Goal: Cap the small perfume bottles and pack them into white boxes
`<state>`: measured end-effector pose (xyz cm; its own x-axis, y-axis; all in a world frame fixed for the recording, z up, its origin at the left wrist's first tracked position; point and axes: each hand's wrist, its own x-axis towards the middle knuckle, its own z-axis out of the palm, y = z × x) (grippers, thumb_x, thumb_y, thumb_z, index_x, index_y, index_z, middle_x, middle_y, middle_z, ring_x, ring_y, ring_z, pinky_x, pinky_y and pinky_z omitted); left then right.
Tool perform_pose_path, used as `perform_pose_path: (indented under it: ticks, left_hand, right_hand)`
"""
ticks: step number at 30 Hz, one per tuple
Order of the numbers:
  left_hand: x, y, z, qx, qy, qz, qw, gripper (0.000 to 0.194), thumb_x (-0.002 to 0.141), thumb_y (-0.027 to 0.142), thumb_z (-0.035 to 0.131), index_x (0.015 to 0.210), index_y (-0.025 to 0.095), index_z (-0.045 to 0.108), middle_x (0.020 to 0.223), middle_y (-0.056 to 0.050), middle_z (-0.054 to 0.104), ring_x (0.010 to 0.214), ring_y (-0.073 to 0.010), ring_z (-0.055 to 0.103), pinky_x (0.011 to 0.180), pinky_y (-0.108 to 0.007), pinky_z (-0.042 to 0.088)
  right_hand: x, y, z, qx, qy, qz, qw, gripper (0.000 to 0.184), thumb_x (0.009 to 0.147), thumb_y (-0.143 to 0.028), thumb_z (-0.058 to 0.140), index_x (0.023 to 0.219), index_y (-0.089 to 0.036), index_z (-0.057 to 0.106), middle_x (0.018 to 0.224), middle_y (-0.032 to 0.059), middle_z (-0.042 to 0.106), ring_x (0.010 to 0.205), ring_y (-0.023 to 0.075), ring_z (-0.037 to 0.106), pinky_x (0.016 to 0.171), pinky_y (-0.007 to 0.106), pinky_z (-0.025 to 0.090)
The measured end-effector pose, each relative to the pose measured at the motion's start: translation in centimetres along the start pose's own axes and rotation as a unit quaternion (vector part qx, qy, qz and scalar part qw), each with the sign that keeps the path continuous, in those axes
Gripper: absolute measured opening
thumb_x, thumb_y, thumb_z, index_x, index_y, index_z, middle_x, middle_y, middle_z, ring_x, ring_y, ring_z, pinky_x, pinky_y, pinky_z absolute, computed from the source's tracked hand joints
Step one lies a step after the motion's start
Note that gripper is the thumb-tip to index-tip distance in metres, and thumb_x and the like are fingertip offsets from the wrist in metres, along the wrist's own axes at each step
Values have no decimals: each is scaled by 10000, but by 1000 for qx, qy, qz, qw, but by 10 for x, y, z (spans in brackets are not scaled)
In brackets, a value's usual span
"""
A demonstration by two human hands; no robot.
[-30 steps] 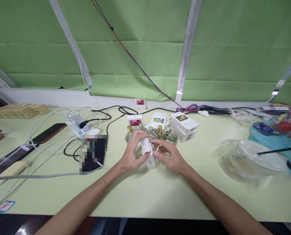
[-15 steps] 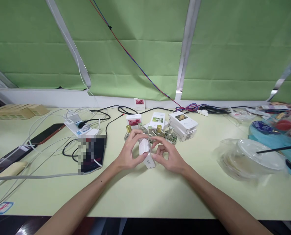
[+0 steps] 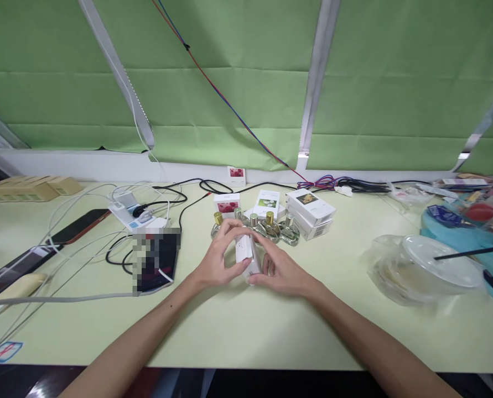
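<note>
A small white carton [image 3: 243,249] is held between both hands above the middle of the table, tilted on edge. My left hand [image 3: 220,255] grips it from the left, thumb on the near side and fingers over the far end. From the right, my right hand [image 3: 283,266] clasps it, with the thumb at the lower near end and the fingertips at the far end. Just behind stand several glass bottles with gold and silver caps [image 3: 270,219], partly hidden by the hands. White boxes with flower pictures [image 3: 266,203] lie behind the bottles.
Stacked white boxes [image 3: 310,213] sit right of the bottles. On the left are a power strip [image 3: 130,214], tangled cables, a pixelated dark device [image 3: 163,260] and a phone [image 3: 80,226]. At right is a lidded plastic bowl [image 3: 441,262] in a bag.
My right thumb has moved down to the carton's lower near end, and my right fingers have closed in along its side. My left hand stays in place.
</note>
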<state>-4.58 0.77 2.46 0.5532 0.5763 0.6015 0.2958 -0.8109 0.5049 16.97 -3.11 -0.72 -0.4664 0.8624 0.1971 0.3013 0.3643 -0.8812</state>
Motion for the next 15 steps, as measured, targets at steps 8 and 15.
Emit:
perform_pose_path:
  ticks: [8,15]
  left_hand:
    - [0,-1,1,-3,-4,-5,1000,407,869,410,613,1235,236,570,1171,-108,468,1162,-292,495,1020,-489,464]
    - [-1,-2,2,-17,-15,-2,1000,417,891,454,592,1243,229,593,1186,-117,467,1190,-297,488,1033,-494,457]
  right_hand:
    - [1,-4,0,10,15,-20,1000,891,834,-405,776,1578,-362,288,1502,104,468,732,128,565,675,322,557]
    - [2,-2,1,-1,24,-19,1000,860,820,-431,790,1551,-326,349,1454,112,501,776,146,584,670,321,559]
